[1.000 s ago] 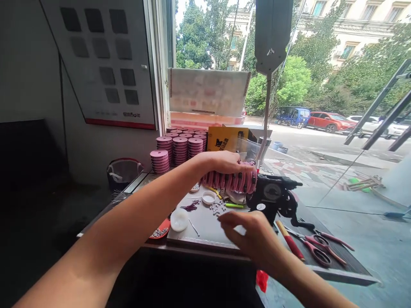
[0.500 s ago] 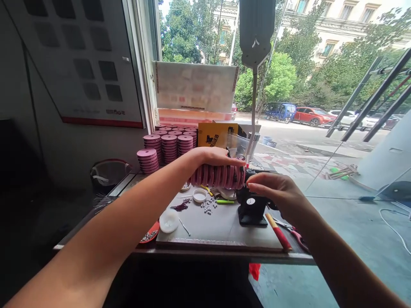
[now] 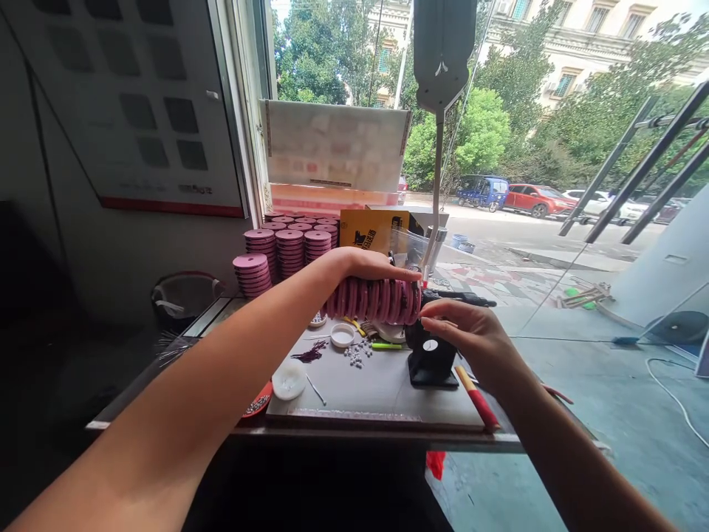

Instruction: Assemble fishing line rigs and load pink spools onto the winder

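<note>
A row of pink spools (image 3: 374, 301) with dark windings lies sideways on a black stand (image 3: 432, 362) over the board. My left hand (image 3: 379, 264) rests along the top of this row, its visible fingers stretched toward the right end; the rest of it is hidden. At that right end, my right hand (image 3: 459, 321) has thumb and forefinger close together in a pinch at the last spool. Whatever is between those fingertips is too small to make out. A black rod (image 3: 470, 299) sticks out to the right, behind the right hand.
Stacks of pink spools (image 3: 289, 255) stand at the back left by a yellow box (image 3: 370, 230). On the board (image 3: 365, 395) are white dishes (image 3: 289, 379), loose pale beads (image 3: 357, 353), a green pen-like stick (image 3: 386, 346) and a red-and-yellow rod (image 3: 479, 399). A grey hanging device (image 3: 443, 55) comes down from above.
The right hand has shifted slightly left, and its fingertips are now nearer the row's end. The left hand stays on the spools. The whole view has shifted a little.
</note>
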Demonstrator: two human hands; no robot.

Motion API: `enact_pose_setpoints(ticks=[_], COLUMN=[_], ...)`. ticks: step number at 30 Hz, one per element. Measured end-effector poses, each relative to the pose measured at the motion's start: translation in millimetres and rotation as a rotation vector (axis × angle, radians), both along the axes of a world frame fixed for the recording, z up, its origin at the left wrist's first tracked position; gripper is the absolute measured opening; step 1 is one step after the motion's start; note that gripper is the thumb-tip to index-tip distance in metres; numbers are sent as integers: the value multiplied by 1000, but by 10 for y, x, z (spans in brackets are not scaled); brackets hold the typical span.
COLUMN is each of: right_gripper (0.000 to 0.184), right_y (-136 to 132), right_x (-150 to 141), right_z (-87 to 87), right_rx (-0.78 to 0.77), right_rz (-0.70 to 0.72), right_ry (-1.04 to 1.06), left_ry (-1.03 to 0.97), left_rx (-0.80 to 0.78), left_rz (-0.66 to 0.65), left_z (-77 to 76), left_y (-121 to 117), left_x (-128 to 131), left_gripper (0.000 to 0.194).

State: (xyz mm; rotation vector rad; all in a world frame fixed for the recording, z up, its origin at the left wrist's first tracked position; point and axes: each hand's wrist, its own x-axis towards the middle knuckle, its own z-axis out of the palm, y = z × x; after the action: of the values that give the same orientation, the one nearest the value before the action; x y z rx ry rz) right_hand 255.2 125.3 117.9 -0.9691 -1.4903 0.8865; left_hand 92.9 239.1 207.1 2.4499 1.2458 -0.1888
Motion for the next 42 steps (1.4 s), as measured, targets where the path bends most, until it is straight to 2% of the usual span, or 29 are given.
enact_pose_setpoints(ticks=[3, 7, 12, 16, 19, 25, 30, 33, 42], right_gripper=[26, 25, 21, 25, 27, 20, 17, 16, 18], right_y=[27, 55, 124, 199, 223, 186, 138, 125, 166], right_x=[-15, -26, 52, 162, 202, 178, 149, 150, 143], right_z=[-28, -61, 91, 298, 361, 357, 366, 313, 145], right_rx=[7, 44, 134, 87, 68, 167, 281, 322, 365], right_rz=[15, -3, 59, 166, 177, 151, 97, 60, -84], right_ry=[22, -12, -275, -517, -616, -709, -777, -774, -686], left_ry=[-10, -28, -69, -42, -26, -53, -64, -59, -69], left_rx=[29, -13, -195, -266, -296, -355, -498, -558, -522], left_rz=[-77, -81, 37, 183, 220, 215, 223, 240, 233], left_z=[-19, -21, 31, 82, 100, 85, 61, 49, 34], left_y=[37, 61, 40, -18, -65, -78, -37, -14, 6], left_x=[-5, -16, -42, -36, -20, -23, -27, -17, -10], left_gripper=[68, 68, 67, 66, 62, 60, 61, 63, 65])
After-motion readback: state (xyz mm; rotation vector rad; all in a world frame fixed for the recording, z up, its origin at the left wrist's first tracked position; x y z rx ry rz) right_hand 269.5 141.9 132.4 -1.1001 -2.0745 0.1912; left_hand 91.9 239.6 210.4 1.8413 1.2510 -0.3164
